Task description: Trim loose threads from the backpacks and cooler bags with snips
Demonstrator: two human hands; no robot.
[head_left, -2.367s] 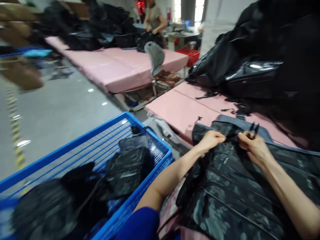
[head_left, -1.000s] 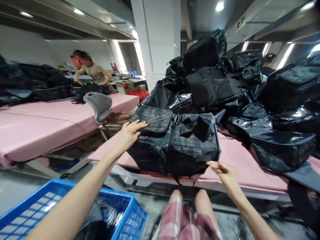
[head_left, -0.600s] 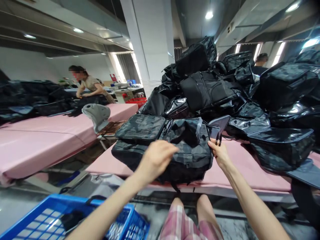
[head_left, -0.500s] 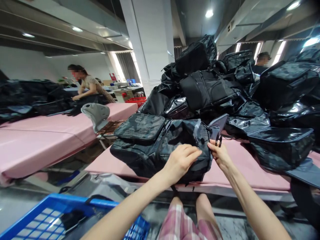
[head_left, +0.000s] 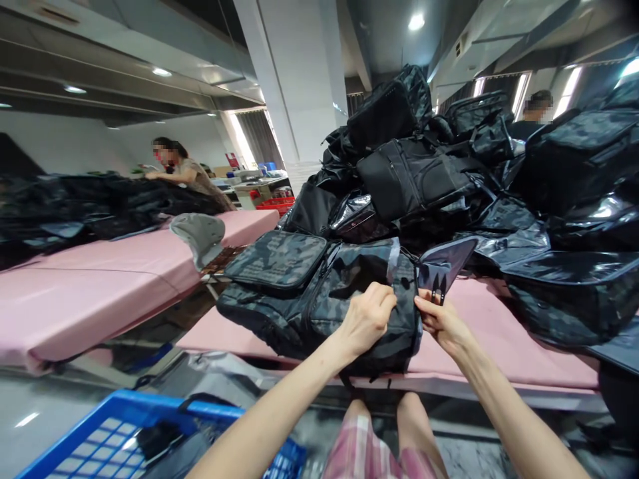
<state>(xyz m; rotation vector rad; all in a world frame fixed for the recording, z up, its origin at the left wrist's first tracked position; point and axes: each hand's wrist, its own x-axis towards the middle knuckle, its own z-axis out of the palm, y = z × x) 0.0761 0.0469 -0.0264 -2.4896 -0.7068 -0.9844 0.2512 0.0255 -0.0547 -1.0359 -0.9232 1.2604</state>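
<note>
A dark camouflage backpack (head_left: 299,286) lies on its side on the pink table (head_left: 479,346) in front of me. My left hand (head_left: 367,319) pinches the fabric at the bag's near right end. My right hand (head_left: 439,322) is beside it at the same end and holds small black thread snips (head_left: 438,295), their tips pointing up. A grey flap (head_left: 444,259) of the bag sticks up just behind the snips.
A tall heap of black bags (head_left: 424,173) fills the table behind the backpack. A blue plastic crate (head_left: 114,439) sits at my lower left. A second pink table (head_left: 100,273) with bags stands on the left, where a person (head_left: 180,169) works. Another person (head_left: 534,110) stands behind the heap.
The backpack went from my lap onto the table. My left hand slid from the bag's left pocket across to its right end. My right hand rose to that end with the snips.
</note>
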